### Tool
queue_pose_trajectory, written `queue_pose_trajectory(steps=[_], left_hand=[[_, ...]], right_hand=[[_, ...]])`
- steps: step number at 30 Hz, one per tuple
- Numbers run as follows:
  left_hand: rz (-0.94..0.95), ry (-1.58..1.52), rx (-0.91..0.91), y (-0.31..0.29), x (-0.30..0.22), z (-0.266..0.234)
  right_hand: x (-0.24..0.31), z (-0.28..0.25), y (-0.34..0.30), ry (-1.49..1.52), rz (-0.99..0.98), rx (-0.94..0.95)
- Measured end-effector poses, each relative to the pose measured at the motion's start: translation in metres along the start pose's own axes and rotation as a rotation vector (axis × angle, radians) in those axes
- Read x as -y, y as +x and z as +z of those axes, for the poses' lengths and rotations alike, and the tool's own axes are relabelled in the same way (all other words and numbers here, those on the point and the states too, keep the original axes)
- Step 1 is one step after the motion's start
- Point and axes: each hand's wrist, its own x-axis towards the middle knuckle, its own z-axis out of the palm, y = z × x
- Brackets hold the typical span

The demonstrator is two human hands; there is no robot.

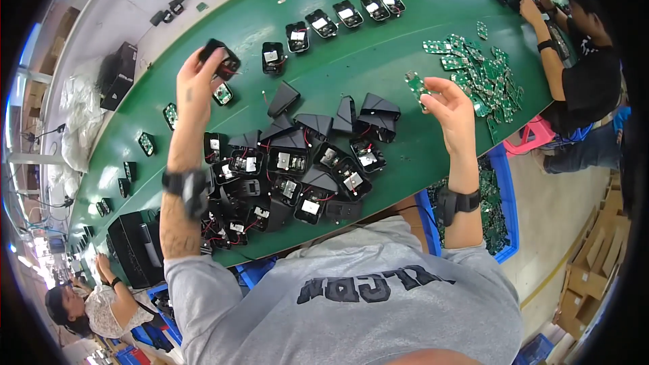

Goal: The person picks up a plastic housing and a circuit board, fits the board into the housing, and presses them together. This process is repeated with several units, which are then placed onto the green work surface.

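My left hand [197, 76] is closed around a black plastic housing [228, 62], raised over the far left part of the green table [365, 94]. A bit of red wire shows at the housing's edge. My right hand [449, 103] pinches a small green circuit board [414, 84] between thumb and fingers, just left of a loose heap of similar green boards [473, 67]. Between my arms lies a pile of black housings [287, 159], several with white parts and red wires inside. Beyond the pile, open housings [321, 23] stand in a curved row.
Below the table's right edge sits a blue bin [512, 220] holding many boards. Housings with green boards [147, 143] line the left side, near a black box [132, 250]. One person [574, 61] works at the far right, another [101, 304] at the lower left.
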Motion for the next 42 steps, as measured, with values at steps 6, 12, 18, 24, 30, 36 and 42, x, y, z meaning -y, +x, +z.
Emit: queue_pose_trajectory(steps=[6,12,18,24,30,36,42], left_hand=[[-0.536,-0.890,0.310,-0.137,-0.018,0.047],[-0.541,-0.962,0.328,-0.177,-0.009,0.069],[-0.487,-0.975,0.335,-0.185,0.005,0.074],[-0.468,-0.974,0.371,-0.187,0.001,0.074],[-0.488,-0.974,0.398,-0.193,0.002,0.078],[-0.534,-0.824,0.430,-0.196,-0.001,0.076],[-0.430,-0.622,0.449,-0.198,-0.010,0.079]], right_hand=[[0.006,0.031,-0.056,0.372,0.033,0.003],[0.044,0.051,-0.067,-0.159,-0.443,0.485],[0.039,0.065,-0.082,0.115,-0.090,0.348],[0.034,0.087,-0.073,0.111,-0.302,0.521],[0.037,0.094,-0.066,-0.032,-0.395,0.535],[0.042,0.097,-0.061,-0.088,-0.357,0.480],[0.048,0.100,-0.053,-0.098,-0.135,0.473]])
